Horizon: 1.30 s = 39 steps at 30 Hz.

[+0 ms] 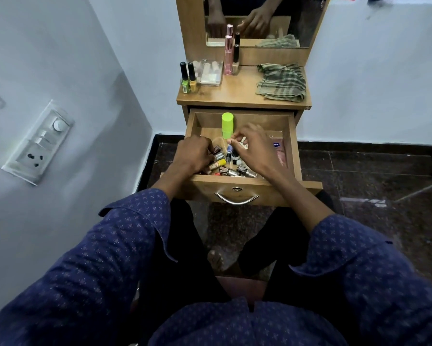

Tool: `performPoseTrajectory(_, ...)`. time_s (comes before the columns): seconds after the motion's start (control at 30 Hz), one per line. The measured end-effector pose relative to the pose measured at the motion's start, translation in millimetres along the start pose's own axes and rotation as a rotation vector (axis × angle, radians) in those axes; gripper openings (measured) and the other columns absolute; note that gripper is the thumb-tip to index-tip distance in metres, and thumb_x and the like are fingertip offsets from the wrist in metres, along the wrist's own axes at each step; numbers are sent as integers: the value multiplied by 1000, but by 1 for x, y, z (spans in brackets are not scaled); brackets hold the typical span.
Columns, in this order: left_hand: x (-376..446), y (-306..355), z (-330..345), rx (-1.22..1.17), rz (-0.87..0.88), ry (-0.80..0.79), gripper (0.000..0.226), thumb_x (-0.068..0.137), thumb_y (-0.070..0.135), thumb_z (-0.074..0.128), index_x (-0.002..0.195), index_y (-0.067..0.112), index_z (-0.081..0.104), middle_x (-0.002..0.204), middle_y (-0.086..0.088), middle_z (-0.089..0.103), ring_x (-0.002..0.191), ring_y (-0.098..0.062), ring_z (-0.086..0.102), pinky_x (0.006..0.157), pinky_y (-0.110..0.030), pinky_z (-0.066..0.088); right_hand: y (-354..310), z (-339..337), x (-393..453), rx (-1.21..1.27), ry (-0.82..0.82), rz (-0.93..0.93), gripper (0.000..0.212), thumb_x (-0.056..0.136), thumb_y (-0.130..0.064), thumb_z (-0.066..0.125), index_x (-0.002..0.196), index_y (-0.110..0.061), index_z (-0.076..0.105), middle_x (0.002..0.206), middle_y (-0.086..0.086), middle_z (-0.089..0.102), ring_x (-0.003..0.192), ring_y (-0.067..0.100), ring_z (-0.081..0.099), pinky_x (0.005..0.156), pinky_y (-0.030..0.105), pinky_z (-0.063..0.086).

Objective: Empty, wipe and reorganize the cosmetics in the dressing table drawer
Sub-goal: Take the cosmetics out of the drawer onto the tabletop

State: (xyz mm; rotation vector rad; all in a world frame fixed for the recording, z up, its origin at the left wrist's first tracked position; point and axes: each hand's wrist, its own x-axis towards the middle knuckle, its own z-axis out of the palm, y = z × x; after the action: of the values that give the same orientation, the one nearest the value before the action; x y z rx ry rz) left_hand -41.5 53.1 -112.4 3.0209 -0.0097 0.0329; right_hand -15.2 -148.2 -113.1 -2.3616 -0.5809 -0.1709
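The wooden drawer (292, 146) is pulled out below the dressing table top (237, 93). Inside lie several small nail polish bottles (237, 171), an upright lime-green bottle (227, 126) and a pink sachet (279, 151) at the right. My left hand (193, 154) is down among the bottles at the drawer's left, its fingers curled round small bottles there. My right hand (254, 148) hovers over the middle and pinches a small labelled bottle (243, 142) in its fingertips.
On the table top stand a green and a yellow polish bottle (188, 79), a clear plastic box (210, 73), a tall pink bottle (228, 56) and a folded checked cloth (282, 82). A mirror (257, 23) rises behind. A switchboard (40, 143) is on the left wall.
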Motion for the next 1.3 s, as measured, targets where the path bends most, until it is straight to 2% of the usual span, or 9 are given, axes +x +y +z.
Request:
performPoseTrajectory(0.07,0,0,2,-1,4,-9,27,91,40,75,112,23,75,109,-8,77,102,-31,71,89,-43,54,-7,1,2,-167,-54,-79,16,99,-36,65,106,-23,71,113,-4,64,111,19,55,106,46,44)
performPoseTrajectory(0.13,-1,0,4,1,4,-11,28,92,40,74,112,21,74,109,-9,75,101,-31,70,89,-44,54,-17,2,4,-339,-151,-139,14,96,-31,68,107,-23,71,120,-1,63,119,23,52,108,50,43)
performPoseTrajectory(0.23,-1,1,6,23,12,-13,29,96,39,71,114,17,73,110,-13,73,102,-33,69,89,-44,53,-30,7,7,-558,-257,-181,16,89,-21,74,104,-21,73,123,2,61,122,26,49,106,55,41)
performPoseTrajectory(0.33,0,2,5,52,31,-23,27,99,34,67,118,15,71,112,-14,72,102,-34,69,89,-45,53,-32,12,11,-677,-289,-163,21,84,-15,79,105,-20,75,125,6,59,121,29,48,104,57,41)
performPoseTrajectory(0.57,1,1,7,112,69,-48,36,99,31,66,129,11,61,115,-17,70,104,-36,67,88,-45,53,-35,25,12,-715,-309,-82,35,84,-9,77,116,-20,71,132,10,54,132,31,44,111,63,34)
performPoseTrajectory(0.7,2,1,7,64,78,-63,41,96,32,71,130,12,60,119,-14,69,106,-34,67,86,-43,51,-32,29,11,-731,-314,-33,29,86,-12,76,114,-19,73,133,10,52,133,31,42,108,61,36)
performPoseTrajectory(0.87,1,0,8,-30,73,-56,34,96,29,70,125,12,63,120,-12,69,107,-33,66,83,-41,49,-31,33,10,-732,-336,-10,24,88,-14,74,111,-21,74,134,10,50,132,31,41,106,59,35)
performPoseTrajectory(1.17,-5,-3,3,-269,16,158,25,91,16,73,113,17,62,119,-4,68,97,-24,67,75,-34,48,-29,27,11,-685,-321,-52,17,91,-23,72,108,-23,74,131,8,50,128,29,44,104,56,38)
performPoseTrajectory(1.3,-6,-6,2,-315,-12,193,26,90,18,74,113,19,62,119,-3,67,100,-25,69,82,-45,59,-30,28,13,-733,-378,-82,26,89,-25,75,115,-23,73,135,8,49,131,29,42,105,58,37)
